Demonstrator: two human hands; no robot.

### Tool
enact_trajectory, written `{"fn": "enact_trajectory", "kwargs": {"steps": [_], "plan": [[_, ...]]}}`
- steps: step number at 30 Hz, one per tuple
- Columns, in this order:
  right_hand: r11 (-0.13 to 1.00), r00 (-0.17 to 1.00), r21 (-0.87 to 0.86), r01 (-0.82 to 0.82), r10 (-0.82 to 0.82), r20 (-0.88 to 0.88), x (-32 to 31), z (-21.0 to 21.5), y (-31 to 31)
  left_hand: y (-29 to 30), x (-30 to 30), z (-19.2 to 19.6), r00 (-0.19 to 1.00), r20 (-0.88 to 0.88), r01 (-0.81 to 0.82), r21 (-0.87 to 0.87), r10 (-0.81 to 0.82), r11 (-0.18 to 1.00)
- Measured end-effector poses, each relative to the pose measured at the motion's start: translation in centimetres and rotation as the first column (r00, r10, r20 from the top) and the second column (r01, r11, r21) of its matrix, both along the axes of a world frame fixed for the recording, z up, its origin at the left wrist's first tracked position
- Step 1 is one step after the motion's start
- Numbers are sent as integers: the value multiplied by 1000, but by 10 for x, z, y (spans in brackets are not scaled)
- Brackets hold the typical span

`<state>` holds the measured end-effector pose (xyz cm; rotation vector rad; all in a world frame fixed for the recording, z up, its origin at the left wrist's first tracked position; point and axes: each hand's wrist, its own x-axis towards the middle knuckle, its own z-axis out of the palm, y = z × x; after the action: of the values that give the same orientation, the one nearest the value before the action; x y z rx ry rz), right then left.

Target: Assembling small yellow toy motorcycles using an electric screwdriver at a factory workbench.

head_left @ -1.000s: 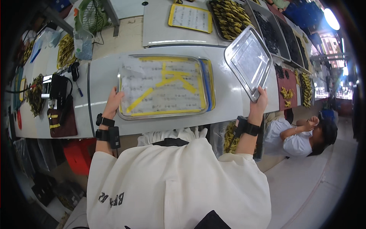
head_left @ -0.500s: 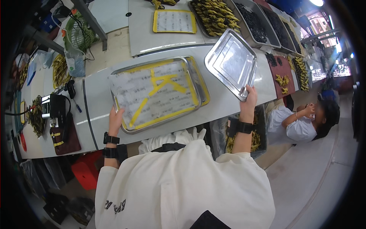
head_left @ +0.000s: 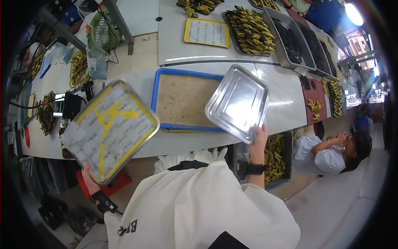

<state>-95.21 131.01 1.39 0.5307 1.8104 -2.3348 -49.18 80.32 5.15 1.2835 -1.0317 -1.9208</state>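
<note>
My left hand (head_left: 90,181) grips the near edge of a paper-lined metal tray (head_left: 120,114) with yellow tape stuck on it, held up and tilted over the table's left front edge. A bare silver metal tray (head_left: 242,99) hangs tilted from my right hand (head_left: 259,139), its fingers closed on the near corner. Between the two lies a blue-rimmed tray (head_left: 154,93) with a brown, crumb-strewn bottom. The bare tray overlaps the right end of the blue one. A yellow edge shows under the blue tray's front.
At the back stand a yellow-edged lined tray (head_left: 207,32), a tray heaped with yellowish-green pieces (head_left: 251,33) and grey bins of black pieces (head_left: 288,39). A bin of yellowish pieces (head_left: 275,155) sits below the table's edge. A person (head_left: 321,151) sits at the right. A red stool (head_left: 118,184) stands lower left.
The paper-lined tray has been lifted and swung left, uncovering the blue-rimmed tray. The bare metal tray has moved left and down. The view has shifted somewhat.
</note>
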Motion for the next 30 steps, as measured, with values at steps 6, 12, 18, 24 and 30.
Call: {"fn": "enact_trajectory", "kwargs": {"steps": [6,12,18,24,30], "plan": [[992,982,-123,-16,39,187,77,-16,-72,-25,73,-31,996,44,-78,-46,80,996],[519,527,200,-831,620,581,36,-24,-74,-41,53,-70,975,206,-76,-52,85,996],[494,946,863,-103,317,-68,-81,-104,-8,-86,-49,-115,971,165,190,-76,-176,979],[301,842,814,-496,396,366,-112,-103,11,-112,-101,-132,910,123,400,-16,-395,917],[914,921,166,-369,335,200,-103,-100,80,-109,-158,-137,795,150,600,-48,-588,799]]}}
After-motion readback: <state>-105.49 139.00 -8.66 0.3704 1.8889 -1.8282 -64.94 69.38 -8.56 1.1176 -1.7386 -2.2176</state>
